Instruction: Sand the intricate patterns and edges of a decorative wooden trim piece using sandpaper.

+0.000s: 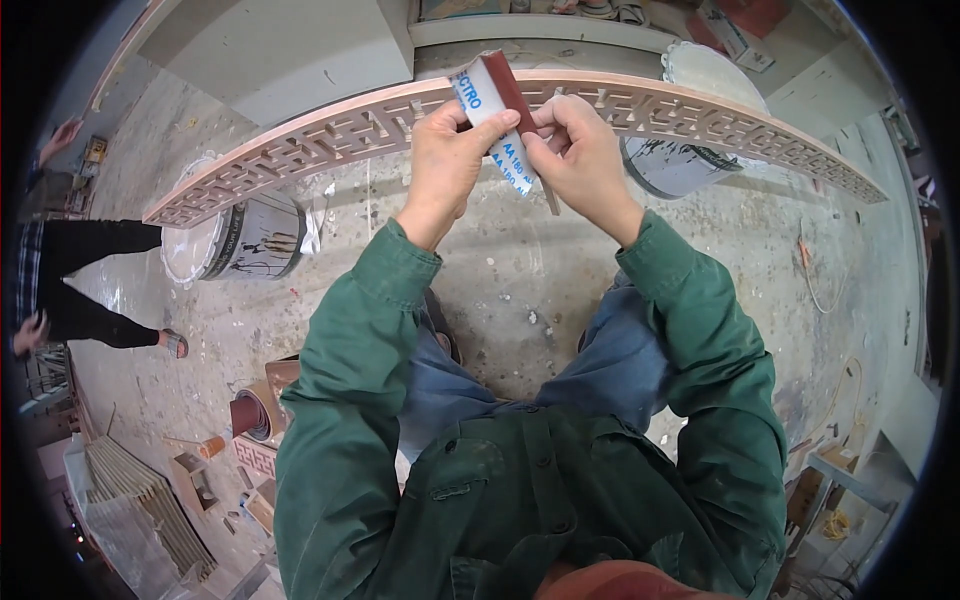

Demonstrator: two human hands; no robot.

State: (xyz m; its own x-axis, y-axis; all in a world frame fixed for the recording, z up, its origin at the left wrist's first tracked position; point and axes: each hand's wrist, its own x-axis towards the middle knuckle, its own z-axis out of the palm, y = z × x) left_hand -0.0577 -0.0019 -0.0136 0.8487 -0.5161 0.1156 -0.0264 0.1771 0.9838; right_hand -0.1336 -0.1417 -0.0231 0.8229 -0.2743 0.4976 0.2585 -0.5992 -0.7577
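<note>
A piece of sandpaper [478, 95], white-backed with blue print and a red-brown grit side, is folded lengthwise between my hands. My left hand [443, 165] pinches it, with the thumb pressed on the white back. On the other side my right hand [582, 155] grips the red-brown edge between thumb and curled fingers. Out below the fold pokes the end of a thin brownish strip [551, 198]; most of it is hidden. Just beyond my hands runs a long wooden fretwork board [365, 128], cut in an angular lattice pattern.
Two paint buckets, one at left [255, 240] and one at right [668, 165], stand under the board. At far left is another person [100, 250] in dark trousers. A sandpaper roll [262, 412] and stacked panels [150, 500] lie lower left; a pale cabinet [290, 55] stands behind.
</note>
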